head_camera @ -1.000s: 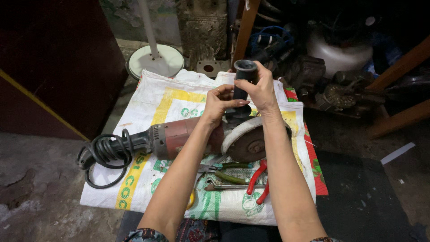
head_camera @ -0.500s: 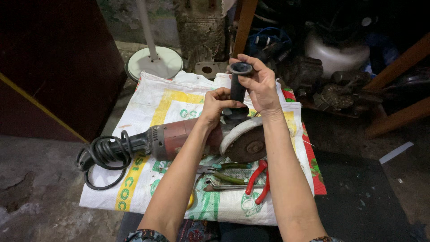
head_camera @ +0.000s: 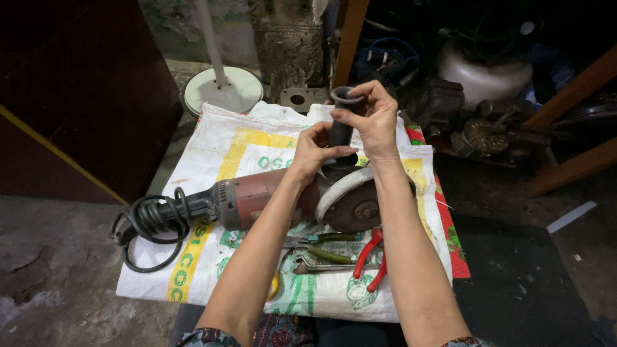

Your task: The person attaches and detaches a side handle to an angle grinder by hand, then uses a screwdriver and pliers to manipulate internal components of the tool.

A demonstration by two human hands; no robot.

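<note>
Now | right hand (head_camera: pixel 375 122) tops black side handle (head_camera: pixel 340 132) | left hand (head_camera: pixel 316 154) grips base

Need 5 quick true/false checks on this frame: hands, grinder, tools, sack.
1. Both hands are on the black side handle. True: the left hand has its grip low on it and the right hand has its grip near the top.
2. The angle grinder lies on a white woven sack. True.
3. The grinder's cord is stretched out straight. False: it is coiled at the tool's rear end.
4. The red-handled pliers lie on the bare floor. False: they lie on the sack near the disc guard.
5. The right hand holds a wrench. False: it holds the side handle.
</note>
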